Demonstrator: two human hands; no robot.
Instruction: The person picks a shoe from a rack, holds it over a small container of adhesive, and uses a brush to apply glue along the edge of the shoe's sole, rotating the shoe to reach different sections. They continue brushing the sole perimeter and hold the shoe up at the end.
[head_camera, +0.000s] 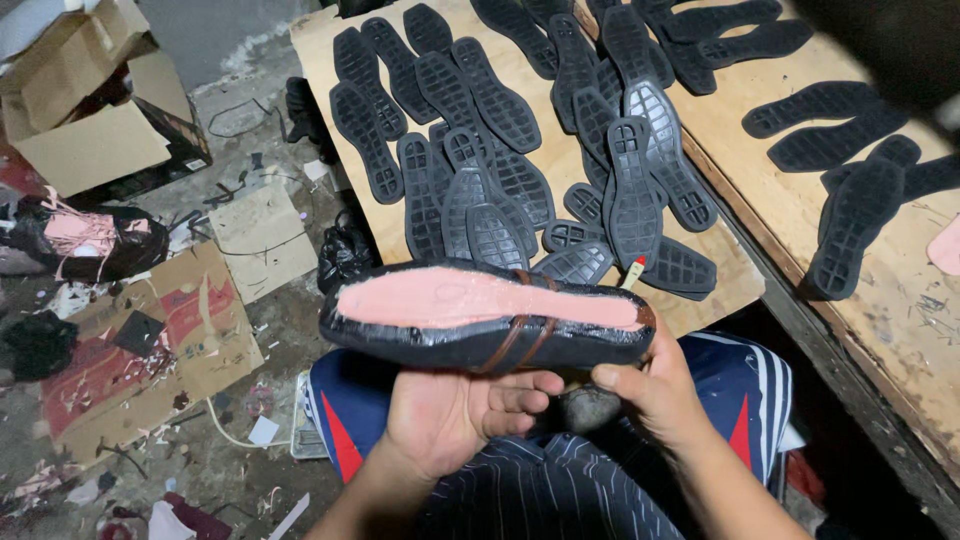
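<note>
Fingers (515, 390) of left hand (450, 410) curling under the shoe (485, 315), cupping it from below, closed on it. Right hand (650, 390) gripping the shoe's right end, thumb on the side wall, also closed; brush (634, 272) tip poking up just behind that end, grip on it hidden, cannot tell who holds it.

Holding shoe bottom-up over the lap, just in front of the near board (330, 60). Pink bottom looking glossy and coated nearly edge to edge; black upper folded round the rim; brown bands (525, 335) wrapping the middle. No sole attached yet, so judging the coating step close to done and the sole fitting not done.

Lying on the near board: many black soles (470, 190), tread side up, overlapping in places. More soles (850, 220) spread on the counter (900, 330) to the right, well apart from the shoe.

Edges: near board's front edge sitting just behind the shoe; counter edge running diagonally at right with a dark gap below. Open room mainly over the lap and left, above the floor (300, 330) littered with cardboard (150, 330), scraps and a box (90, 110).
</note>
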